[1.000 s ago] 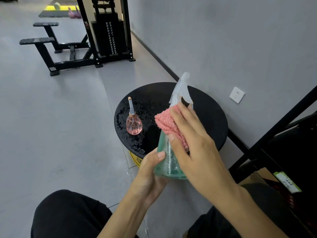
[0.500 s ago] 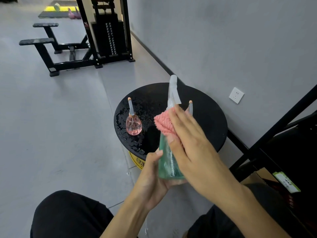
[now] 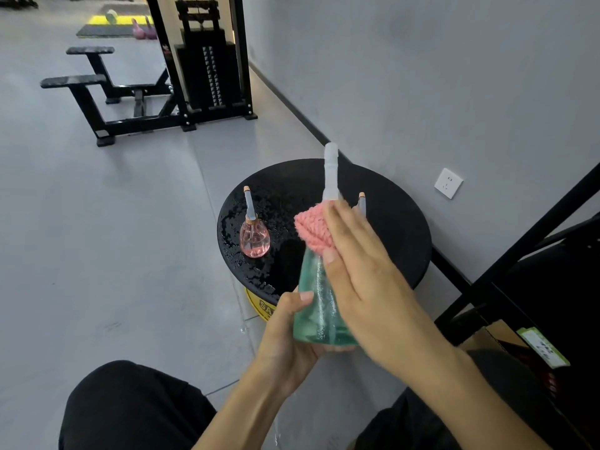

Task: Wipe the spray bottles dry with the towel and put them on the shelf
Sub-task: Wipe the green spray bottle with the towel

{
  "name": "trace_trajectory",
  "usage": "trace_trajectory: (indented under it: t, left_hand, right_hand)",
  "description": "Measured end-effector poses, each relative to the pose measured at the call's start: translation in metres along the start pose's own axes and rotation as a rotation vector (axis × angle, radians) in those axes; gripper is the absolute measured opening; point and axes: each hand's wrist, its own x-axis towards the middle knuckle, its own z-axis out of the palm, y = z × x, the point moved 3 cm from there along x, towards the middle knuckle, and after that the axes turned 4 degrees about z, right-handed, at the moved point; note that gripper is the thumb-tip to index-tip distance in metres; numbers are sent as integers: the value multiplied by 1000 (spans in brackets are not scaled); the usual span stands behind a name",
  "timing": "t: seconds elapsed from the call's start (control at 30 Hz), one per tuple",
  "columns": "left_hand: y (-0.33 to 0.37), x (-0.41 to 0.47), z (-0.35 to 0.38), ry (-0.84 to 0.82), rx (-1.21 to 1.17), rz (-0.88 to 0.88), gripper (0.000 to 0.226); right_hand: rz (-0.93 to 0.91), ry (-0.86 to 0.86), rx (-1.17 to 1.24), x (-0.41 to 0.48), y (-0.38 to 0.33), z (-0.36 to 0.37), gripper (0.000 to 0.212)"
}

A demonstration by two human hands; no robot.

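The left hand point(image 3: 292, 332) grips the bottle point(image 3: 316, 306) at its base, fingers curled round it. The right hand point(image 3: 367, 280) lies straight-fingered, pressing the towel point(image 3: 313, 232) onto the shoulder beneath. I'd turn the bottle from below and wipe down toward the gripping fingers.

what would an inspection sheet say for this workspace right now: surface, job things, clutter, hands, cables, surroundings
surface: round black table top, water droplets across its left part
job's things: green spray bottle held off the table, pink towel against its neck; pink bottle upright on the table; third bottle, only its nozzle showing behind the right hand; shelf frame at right
clutter: nothing seen
hands: left hand grips the green bottle's base; right hand presses the towel on it, fingers straight
cables: nothing seen at the table
surroundings: grey wall with wall socket; weight machine behind
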Motion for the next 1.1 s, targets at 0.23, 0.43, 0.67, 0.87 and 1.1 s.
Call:
trace_trajectory:
  t: [0.23, 0.43, 0.67, 0.87, 1.1]
  left_hand:
    - [9, -1, 1, 6, 15, 64, 58]
    - [3, -2, 1, -3, 58, 26, 74]
    - [8, 0, -2, 57, -4, 24, 56]
    - [9, -2, 4, 66, -19, 3, 33]
    - [4, 0, 2, 60, 65, -19, 45]
  right_hand:
    - [-117, 31, -96, -18, -3, 13, 56]
    - [23, 42, 63, 9, 10, -1, 50]
    - [-69, 32, -33, -16, -1, 15, 54]
    - [-76, 33, -15, -14, 0, 13, 53]
    - [33, -3, 86, 20, 14, -4, 51]
